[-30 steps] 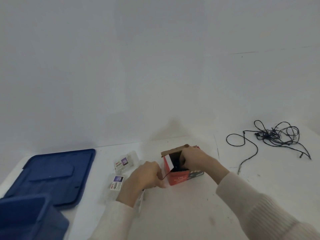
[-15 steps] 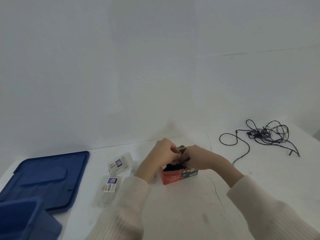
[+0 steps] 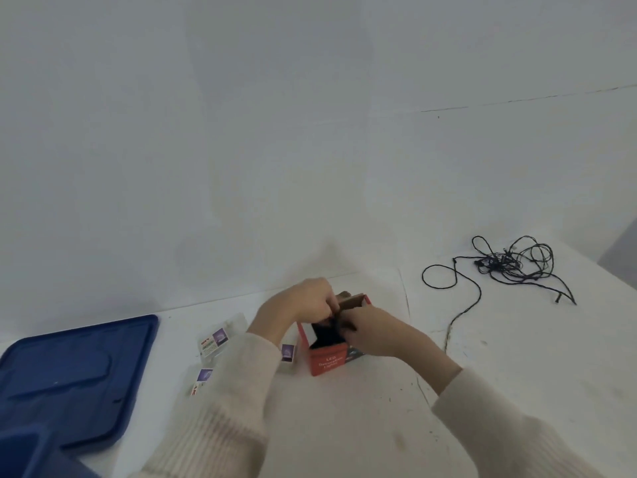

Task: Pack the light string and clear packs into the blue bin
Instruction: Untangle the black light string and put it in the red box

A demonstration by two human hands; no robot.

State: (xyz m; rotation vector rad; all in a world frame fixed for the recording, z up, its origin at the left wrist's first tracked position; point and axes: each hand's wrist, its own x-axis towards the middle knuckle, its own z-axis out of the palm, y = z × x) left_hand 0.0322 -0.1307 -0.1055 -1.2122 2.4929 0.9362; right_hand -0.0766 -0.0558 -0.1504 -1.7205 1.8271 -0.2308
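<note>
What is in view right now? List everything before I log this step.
blue bin: one, blue, bottom-left corner, partly in view
bin lid: one, blue, flat on table, left
clear packs: three, clear with purple labels, between lid and box
red box: one, red, centre, top open, dark contents
light string: one, black, loose tangle, far right
table: one, white, under everything
left hand: one, cream sleeve, grips box's top flap
right hand: one, cream sleeve, grips box's open top
</note>
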